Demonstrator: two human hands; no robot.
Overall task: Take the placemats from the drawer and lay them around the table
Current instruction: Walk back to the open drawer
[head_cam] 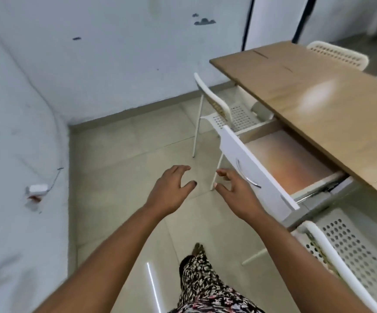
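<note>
Both hands are out in front of the person, empty, over the tiled floor (120, 154). The drawer (257, 170) stands pulled out from under the wooden table (318, 96) at the right; its front is white with a curved metal handle (247, 173). Inside lies a flat sheet, pale at the far end and shading to a warm orange-brown nearer the table edge; this looks like a placemat (289, 161), though blur hides whether it is one mat or a stack. It fills the drawer bottom and its right part is hidden beneath the tabletop.

The left hand (169, 190) is spread wide, palm down, fingers curved, touching nothing. The right hand (235, 190) is likewise open, fingers loosely bent, and holds nothing; it sits just beside the drawer front, near the handle, and I cannot tell whether it touches the white panel.

Three white perforated chairs show: one (223, 114) tucked beyond the drawer, one (345, 251) at the lower right, one (338, 54) at the table's far side. A patterned garment (203, 288) is visible below.
</note>
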